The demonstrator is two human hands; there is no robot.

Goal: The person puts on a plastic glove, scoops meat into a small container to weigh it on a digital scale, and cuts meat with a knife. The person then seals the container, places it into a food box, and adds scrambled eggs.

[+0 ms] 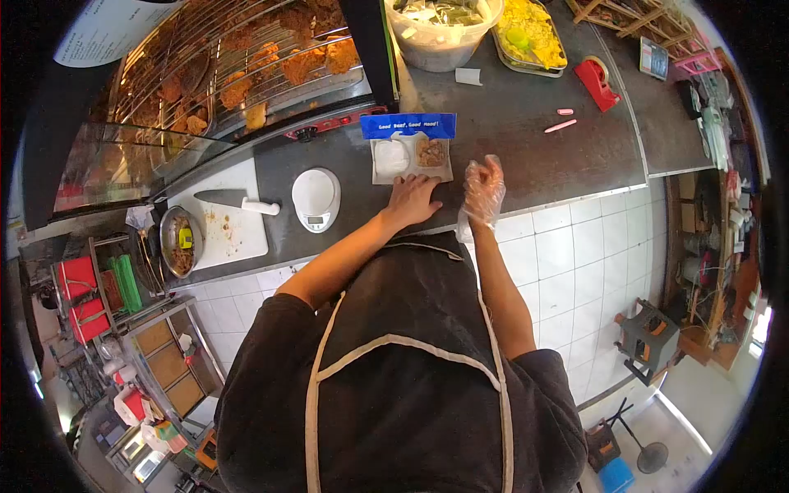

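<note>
A paper food box [412,174] with a raised blue lid flap [408,126] stands on the dark counter. One compartment holds something white [391,156], the other brown chopped food [430,152]. My bare left hand [413,200] rests at the box's near edge, fingers apart and not wrapped round anything. Right of the box, my right hand [483,193] wears a clear plastic glove. Its fingers are curled together above the counter's front edge, and what they hold, if anything, is hidden.
Left of the box are a white scale [316,200], a knife [238,201] on a cutting board [238,240] and a metal bowl [178,240]. Behind stand a fried-food case [246,70], a white tub [441,49] and a yellow food tray [530,37]. A red tape dispenser [597,84] is at the right.
</note>
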